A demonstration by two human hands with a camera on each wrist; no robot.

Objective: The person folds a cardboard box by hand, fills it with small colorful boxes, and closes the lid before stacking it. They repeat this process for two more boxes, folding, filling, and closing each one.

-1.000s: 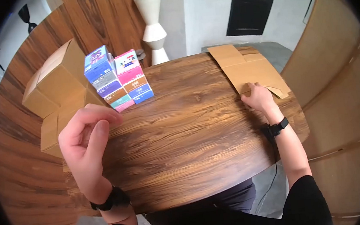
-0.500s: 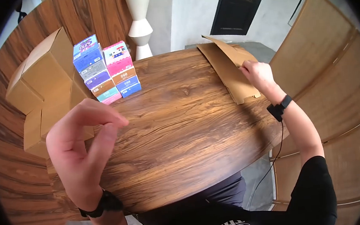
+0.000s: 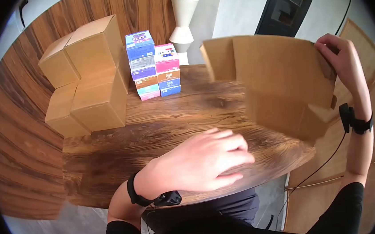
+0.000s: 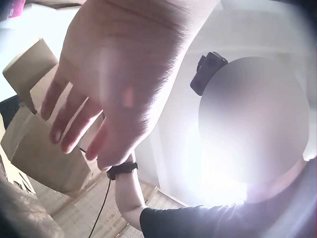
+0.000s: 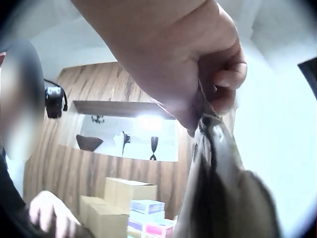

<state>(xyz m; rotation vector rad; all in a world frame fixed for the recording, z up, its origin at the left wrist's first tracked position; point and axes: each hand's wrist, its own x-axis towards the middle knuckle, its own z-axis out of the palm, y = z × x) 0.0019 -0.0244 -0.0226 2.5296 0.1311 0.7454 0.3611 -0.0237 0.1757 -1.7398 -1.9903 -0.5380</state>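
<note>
In the head view my right hand (image 3: 342, 56) pinches the upper right edge of a partly unfolded cardboard box (image 3: 277, 73), which is lifted at a tilt above the table's right side. The right wrist view shows the fingers (image 5: 225, 82) curled round the cardboard edge (image 5: 210, 124). My left hand (image 3: 204, 160) hovers over the front of the table, palm down, fingers spread and holding nothing, left of the cardboard's lower flap. In the left wrist view that hand (image 4: 109, 79) has its fingers extended, with the cardboard (image 4: 49, 148) beyond them.
Brown cartons (image 3: 93, 85) stand stacked at the table's left. Beside them are two columns of small colourful boxes (image 3: 142, 63). A white sculpted column (image 3: 183, 17) rises behind the wooden table (image 3: 175, 131). A cable hangs from the right wrist.
My right hand has raised the cardboard off the table, and it has opened out from its flat fold. My left hand has moved right, its fingers going from bent to spread.
</note>
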